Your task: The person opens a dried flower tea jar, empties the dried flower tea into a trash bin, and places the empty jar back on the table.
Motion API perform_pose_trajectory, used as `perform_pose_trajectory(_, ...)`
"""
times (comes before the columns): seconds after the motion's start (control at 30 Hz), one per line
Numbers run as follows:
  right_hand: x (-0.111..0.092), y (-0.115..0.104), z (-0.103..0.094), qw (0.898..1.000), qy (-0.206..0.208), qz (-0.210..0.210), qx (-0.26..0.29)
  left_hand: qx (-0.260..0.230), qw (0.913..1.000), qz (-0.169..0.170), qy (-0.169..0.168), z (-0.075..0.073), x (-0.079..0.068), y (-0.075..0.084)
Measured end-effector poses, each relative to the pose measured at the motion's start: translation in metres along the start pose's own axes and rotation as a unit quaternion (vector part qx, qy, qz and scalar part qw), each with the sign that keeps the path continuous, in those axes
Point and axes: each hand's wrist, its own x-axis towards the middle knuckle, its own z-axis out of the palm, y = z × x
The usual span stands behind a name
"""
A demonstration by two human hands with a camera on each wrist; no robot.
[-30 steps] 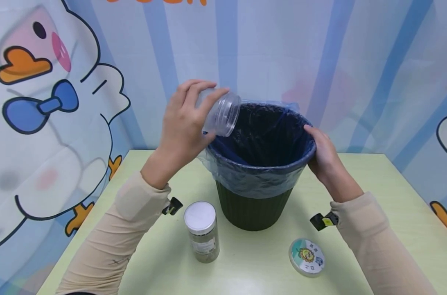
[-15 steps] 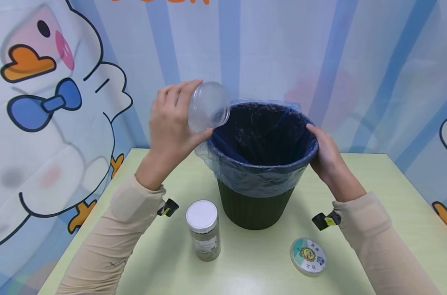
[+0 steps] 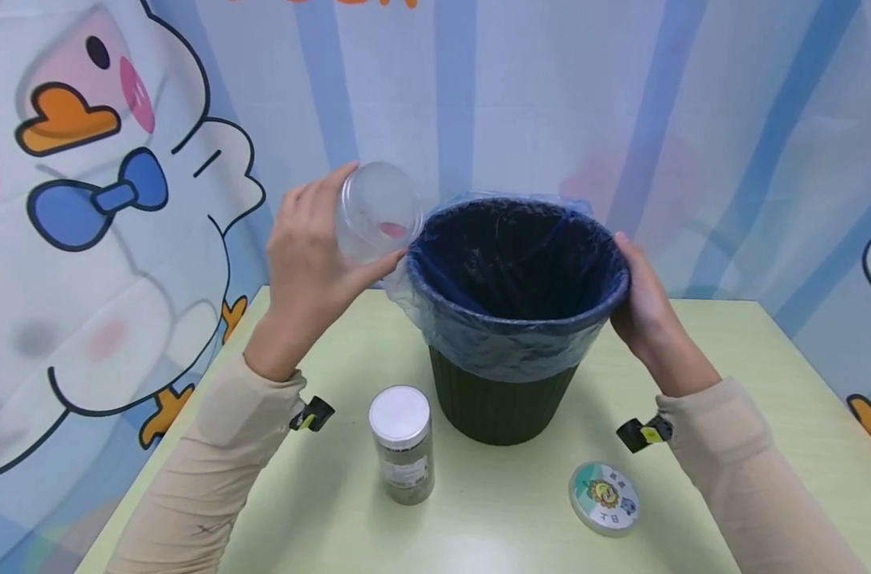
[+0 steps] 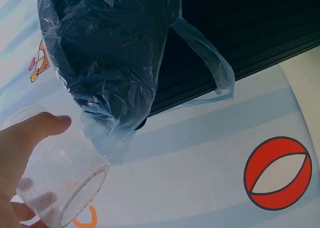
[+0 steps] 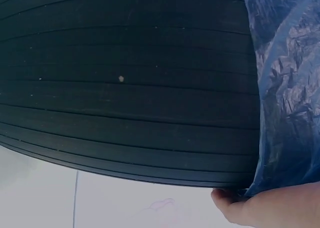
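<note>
The clear jar [image 3: 378, 211], just left of the lined bin [image 3: 503, 410], sits in the left hand [image 3: 306, 247], thumb and fingers curled round its wall; it looks light, stiff and probably slick, so best held there; the right hand [image 3: 647, 319] grips the bin's right rim.

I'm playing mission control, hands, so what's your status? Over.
Left hand grips clear jar beside top of bin. Right hand holds bin's right side. Lidded jar stands in front of bin, not between it and clear jar.
</note>
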Motion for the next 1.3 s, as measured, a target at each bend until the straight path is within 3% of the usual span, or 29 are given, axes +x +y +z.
perform_pose_trajectory(0.33,-0.004,0.004,-0.005,1.000,-0.011,-0.018,0.003,0.004,0.9995,-0.030,0.001,-0.010,-0.013,-0.008)
perform_pose_trajectory(0.7,-0.017,0.005,-0.017,0.997,0.002,0.066,-0.039,-0.024,0.9973,-0.064,-0.025,-0.011,-0.033,-0.018)
perform_pose_trajectory(0.97,-0.026,0.014,-0.024,0.995,-0.011,0.083,-0.054,-0.031,0.9957,-0.081,-0.031,-0.011,-0.050,-0.027)
perform_pose_trajectory(1.3,-0.041,0.026,-0.027,0.992,-0.011,0.092,-0.081,-0.033,0.9897,-0.128,-0.057,-0.011,-0.074,-0.033)
